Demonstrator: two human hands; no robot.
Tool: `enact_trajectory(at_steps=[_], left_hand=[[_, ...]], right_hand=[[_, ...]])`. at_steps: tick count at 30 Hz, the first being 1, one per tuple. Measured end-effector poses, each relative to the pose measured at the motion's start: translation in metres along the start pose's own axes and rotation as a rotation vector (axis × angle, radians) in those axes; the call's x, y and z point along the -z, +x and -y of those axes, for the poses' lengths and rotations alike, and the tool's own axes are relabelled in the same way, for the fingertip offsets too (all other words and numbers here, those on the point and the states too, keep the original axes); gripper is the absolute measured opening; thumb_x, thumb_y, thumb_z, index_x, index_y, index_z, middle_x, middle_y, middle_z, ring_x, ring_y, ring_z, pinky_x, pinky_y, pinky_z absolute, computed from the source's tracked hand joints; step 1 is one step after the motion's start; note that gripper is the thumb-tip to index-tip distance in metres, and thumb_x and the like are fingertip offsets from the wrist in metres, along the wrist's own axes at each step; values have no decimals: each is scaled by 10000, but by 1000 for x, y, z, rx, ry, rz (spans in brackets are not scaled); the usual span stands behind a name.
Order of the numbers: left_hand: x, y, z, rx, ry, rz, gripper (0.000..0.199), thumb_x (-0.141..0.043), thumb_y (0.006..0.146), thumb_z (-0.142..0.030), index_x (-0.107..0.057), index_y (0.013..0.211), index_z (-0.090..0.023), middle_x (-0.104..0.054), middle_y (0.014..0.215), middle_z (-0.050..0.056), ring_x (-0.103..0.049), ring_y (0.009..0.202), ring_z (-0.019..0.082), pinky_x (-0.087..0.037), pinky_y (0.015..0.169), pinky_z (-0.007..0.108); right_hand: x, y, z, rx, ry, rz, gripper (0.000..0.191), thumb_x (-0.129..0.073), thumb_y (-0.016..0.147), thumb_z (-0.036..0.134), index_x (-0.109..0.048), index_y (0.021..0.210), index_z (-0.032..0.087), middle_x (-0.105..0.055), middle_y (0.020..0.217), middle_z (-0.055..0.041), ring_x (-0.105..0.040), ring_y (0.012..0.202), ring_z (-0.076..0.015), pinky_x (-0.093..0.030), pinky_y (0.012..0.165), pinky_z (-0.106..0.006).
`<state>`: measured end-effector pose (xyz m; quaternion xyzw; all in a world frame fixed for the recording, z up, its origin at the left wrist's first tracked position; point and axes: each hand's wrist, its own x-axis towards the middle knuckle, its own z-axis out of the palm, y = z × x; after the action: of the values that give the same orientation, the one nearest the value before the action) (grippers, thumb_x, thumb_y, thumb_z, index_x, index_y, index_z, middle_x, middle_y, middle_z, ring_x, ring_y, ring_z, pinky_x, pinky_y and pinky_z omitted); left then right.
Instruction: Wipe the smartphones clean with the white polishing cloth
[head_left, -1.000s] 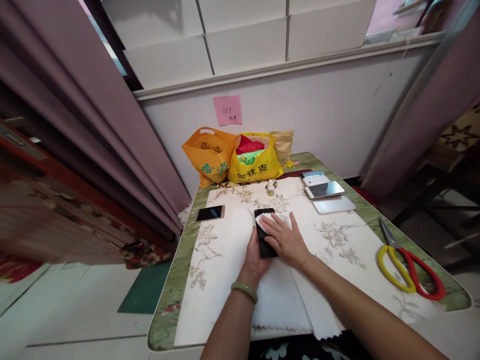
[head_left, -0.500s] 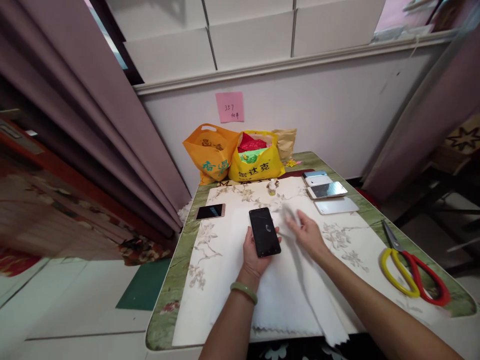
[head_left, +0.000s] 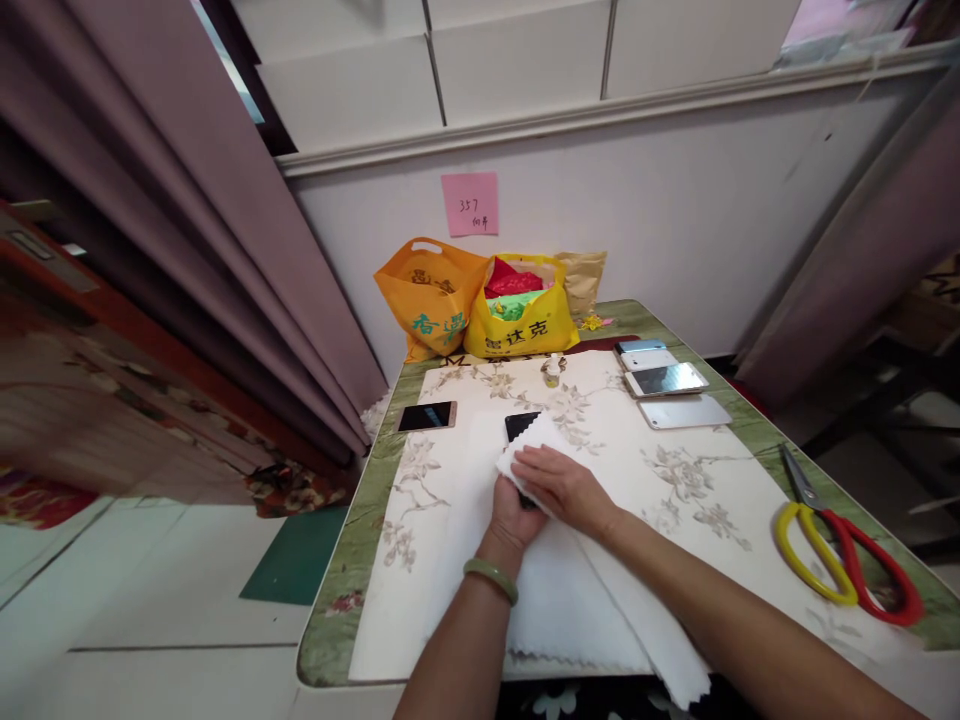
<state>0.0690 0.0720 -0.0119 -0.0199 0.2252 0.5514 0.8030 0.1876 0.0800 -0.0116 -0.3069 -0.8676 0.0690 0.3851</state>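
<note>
A black smartphone [head_left: 519, 426] lies in my left hand [head_left: 517, 515], which is closed around its lower part from beneath. My right hand [head_left: 562, 482] presses a corner of the white cloth [head_left: 574, 610] onto the phone's screen, fingers together over the fabric. Most of the screen is covered; the top edge of the phone shows, along with a sliver lower down. From there the cloth runs down to the table's front edge, where its zigzag-cut border hangs. On my left wrist sits a green bangle.
At the left lies another phone [head_left: 427, 416]. Several phones [head_left: 667, 379] rest at the back right, near scissors [head_left: 832, 550] with yellow and red handles. A small bottle [head_left: 553, 372] stands before the orange bag [head_left: 431, 300] and yellow bag [head_left: 521, 325].
My right hand has moved left with the cloth and laid it over the phone. The screen, in plain view before, is now mostly covered. The view has shifted slightly.
</note>
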Motion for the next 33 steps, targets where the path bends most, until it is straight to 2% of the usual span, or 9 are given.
enact_trajectory(at_steps=[3,7,10,15,20,23,26,29,33], left_hand=[[-5,-2,3,7,52,67,348,-522,895,-368,-652,1093,-114,-698,1065,104,-659,971,187,-497,909,300],[-8,-6,6,24,166,43,361,-563,879,-408,-655,1085,-126,-724,947,70,-678,845,171,-512,855,302],[-5,-9,5,42,125,72,372,-550,885,-412,-654,1078,-112,-720,986,84,-674,903,177,-501,877,290],[0,-9,1,136,117,61,397,-559,864,-453,-671,961,-85,-718,919,112,-675,891,205,-506,877,316],[-6,-6,7,14,200,-2,311,-568,870,-380,-664,992,-111,-717,876,73,-672,800,175,-516,826,303],[-8,-7,9,30,206,-9,334,-573,866,-399,-661,1016,-114,-719,908,76,-673,824,180,-518,830,305],[-7,-10,6,22,117,-30,310,-555,872,-380,-671,989,-118,-721,900,71,-673,819,163,-519,815,271],[-5,-11,0,77,89,-64,321,-574,855,-395,-680,920,-98,-715,802,68,-661,697,145,-529,697,243],[-7,-11,0,121,114,-30,352,-570,860,-416,-681,882,-83,-704,754,72,-637,618,132,-509,592,224]], right_hand=[[6,10,-19,-117,-64,-39,372,-479,959,256,-548,1324,280,-589,1320,-43,-518,1255,-203,-412,1091,-441],[17,11,-29,-230,-163,-115,406,-450,970,243,-496,1372,269,-543,1368,-47,-460,1305,-220,-410,1094,-457],[22,-8,-11,-120,-149,-52,444,-423,975,192,-434,1415,253,-509,1399,-58,-433,1324,-213,-354,1131,-467],[30,-29,9,133,-36,139,444,-440,968,167,-453,1399,275,-560,1354,-26,-483,1284,-167,-391,1115,-382],[31,8,-20,-93,-159,21,379,-450,961,196,-560,1315,279,-593,1316,-51,-556,1212,-188,-477,1033,-374],[22,19,-23,-175,-215,-30,386,-446,952,167,-564,1313,234,-576,1333,-79,-532,1239,-222,-472,1033,-415],[14,1,-3,-91,-167,0,406,-443,943,130,-548,1325,219,-570,1341,-76,-491,1278,-225,-469,1033,-421],[15,-27,20,46,-56,66,397,-430,950,123,-554,1311,231,-592,1318,-57,-499,1271,-193,-493,1007,-377],[24,-28,19,92,-1,89,320,-464,951,158,-637,1199,263,-640,1256,-28,-564,1199,-170,-517,963,-339]])
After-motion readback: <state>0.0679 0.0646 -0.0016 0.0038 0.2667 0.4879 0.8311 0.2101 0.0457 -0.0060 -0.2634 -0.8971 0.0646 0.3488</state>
